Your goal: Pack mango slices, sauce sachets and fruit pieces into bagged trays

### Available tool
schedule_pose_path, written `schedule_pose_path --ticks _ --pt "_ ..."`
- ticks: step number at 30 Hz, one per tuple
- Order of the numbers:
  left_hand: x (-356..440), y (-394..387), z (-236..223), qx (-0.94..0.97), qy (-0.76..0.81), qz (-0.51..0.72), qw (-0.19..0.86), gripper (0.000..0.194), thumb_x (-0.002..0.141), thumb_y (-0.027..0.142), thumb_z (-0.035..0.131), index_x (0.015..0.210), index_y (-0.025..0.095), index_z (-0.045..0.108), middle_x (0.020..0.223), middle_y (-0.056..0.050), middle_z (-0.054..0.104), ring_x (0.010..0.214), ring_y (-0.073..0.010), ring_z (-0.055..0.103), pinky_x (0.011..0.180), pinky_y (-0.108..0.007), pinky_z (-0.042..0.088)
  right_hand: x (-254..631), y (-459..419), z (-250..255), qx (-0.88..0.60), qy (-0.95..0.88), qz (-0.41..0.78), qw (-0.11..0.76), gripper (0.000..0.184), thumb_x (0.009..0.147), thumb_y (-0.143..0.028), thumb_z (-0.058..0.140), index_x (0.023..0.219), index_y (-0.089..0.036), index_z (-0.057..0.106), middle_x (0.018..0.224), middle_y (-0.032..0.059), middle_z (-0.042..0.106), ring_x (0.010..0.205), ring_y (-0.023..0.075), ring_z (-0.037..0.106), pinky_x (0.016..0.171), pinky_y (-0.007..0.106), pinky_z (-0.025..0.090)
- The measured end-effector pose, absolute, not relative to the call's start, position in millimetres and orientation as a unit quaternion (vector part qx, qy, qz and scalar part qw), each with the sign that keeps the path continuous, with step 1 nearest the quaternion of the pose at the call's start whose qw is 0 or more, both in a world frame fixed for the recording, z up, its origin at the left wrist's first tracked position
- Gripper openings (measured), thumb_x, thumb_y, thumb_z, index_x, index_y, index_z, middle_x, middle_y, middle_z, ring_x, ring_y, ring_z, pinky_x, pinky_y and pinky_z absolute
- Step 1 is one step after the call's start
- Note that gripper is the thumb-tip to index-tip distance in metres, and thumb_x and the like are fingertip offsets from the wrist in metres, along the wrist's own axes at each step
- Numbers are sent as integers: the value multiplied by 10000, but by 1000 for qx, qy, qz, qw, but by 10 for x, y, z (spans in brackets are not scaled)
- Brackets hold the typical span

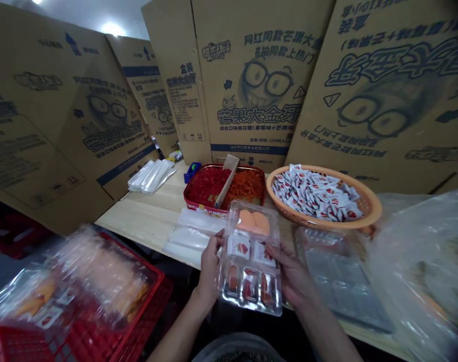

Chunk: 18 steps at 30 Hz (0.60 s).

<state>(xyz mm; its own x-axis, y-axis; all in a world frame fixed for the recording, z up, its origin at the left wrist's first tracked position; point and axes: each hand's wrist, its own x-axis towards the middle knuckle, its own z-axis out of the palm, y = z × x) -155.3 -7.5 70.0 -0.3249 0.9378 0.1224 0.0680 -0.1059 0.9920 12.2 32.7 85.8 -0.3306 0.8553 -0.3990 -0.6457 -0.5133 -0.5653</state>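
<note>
A clear plastic blister tray (251, 296) is held up between my two hands, over the table's front edge. Its top compartment holds a peach-coloured sweet (253, 222), the middle row two white sachets (238, 247), and the bottom row three compartments with reddish pieces (249, 285). My left hand (211, 256) is closed on the tray's left edge. On the right edge, my right hand (291, 269) grips the tray, its fingers reaching over the right sachet. Just beyond lie flat clear plastic bags (194, 229) on the table.
Behind are a red tin (187, 203) of red and orange pieces with a cardboard divider (229, 178), and an orange basket (372, 201) of sachets. Stacked empty trays (345, 276) lie right. A red crate (153, 291) with packed trays stands lower left. Cardboard boxes (251, 90) wall the back.
</note>
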Motion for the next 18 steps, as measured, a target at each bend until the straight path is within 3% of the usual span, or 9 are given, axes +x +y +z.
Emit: schedule_pose_path --ticks 2,6,9,13,18 --pt "-1576 -105 689 428 532 605 409 235 675 310 666 709 188 468 864 -23 623 822 -172 568 706 -248 419 126 323 907 -342 -156 806 458 230 501 -141 803 677 -186 662 628 -20 669 543 139 614 482 234 527" --pt "-1690 -121 632 308 466 615 556 274 731 410 614 895 213 516 885 -7 617 714 -123 573 682 -255 430 202 333 960 -355 -160 809 441 244 457 -126 814 633 -180 654 618 -27 665 548 136 613 511 234 529" --pt "-1736 -146 569 290 457 555 632 382 650 407 703 921 173 569 783 -23 621 631 -113 566 647 -254 434 254 349 878 -357 -171 803 445 235 471 -131 808 640 -184 654 623 -32 663 549 126 608 533 230 532" --pt "-1763 -173 520 307 494 537 611 321 649 422 701 674 129 574 602 -5 587 539 -95 533 572 -232 421 332 419 715 -374 -189 762 494 234 509 -146 792 694 -188 657 648 -31 664 551 119 603 509 209 527" --pt "-1850 -161 572 325 534 566 538 309 603 381 741 635 146 542 560 22 603 555 -101 561 614 -238 438 440 610 802 -373 -153 688 603 258 494 -131 791 695 -201 645 700 -55 673 572 104 597 517 213 550"
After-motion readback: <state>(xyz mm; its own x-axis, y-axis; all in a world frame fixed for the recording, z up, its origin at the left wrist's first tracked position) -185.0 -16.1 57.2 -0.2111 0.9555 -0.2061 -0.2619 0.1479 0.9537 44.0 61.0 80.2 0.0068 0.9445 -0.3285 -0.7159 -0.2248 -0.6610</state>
